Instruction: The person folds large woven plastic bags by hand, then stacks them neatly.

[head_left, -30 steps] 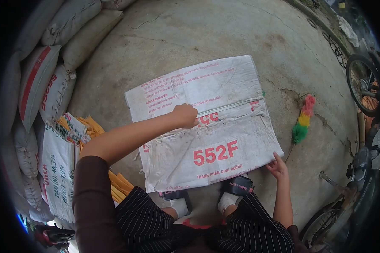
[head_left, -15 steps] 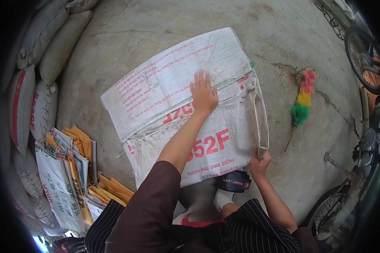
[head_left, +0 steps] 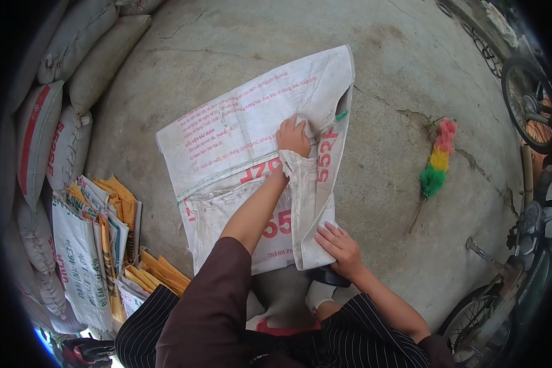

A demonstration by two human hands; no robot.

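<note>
A white woven sack [head_left: 227, 138] with red print lies flat on the floor before me, its right side folded inward. My left hand [head_left: 294, 136] is near the middle of the sack, fingers curled on a bunched part of it; some of the folded material lies over that wrist. My right hand [head_left: 340, 248] rests on the lower right corner of the folded flap, fingers stretched out and pressed on it. At the upper right edge, a bit of green [head_left: 341, 115] shows in the fold.
Full sacks [head_left: 40, 141] are piled on the left. Folded sacks [head_left: 83, 264] stand in a bundle beside them. A coloured duster [head_left: 438, 159] lies on the cracked floor to the right. A motorbike [head_left: 521, 264] and another wheel [head_left: 527, 101] stand at the right edge.
The sack's right side has been folded inward to the left. My left hand went from lying flat to curled, and my right hand moved left with the edge and spread on it.
</note>
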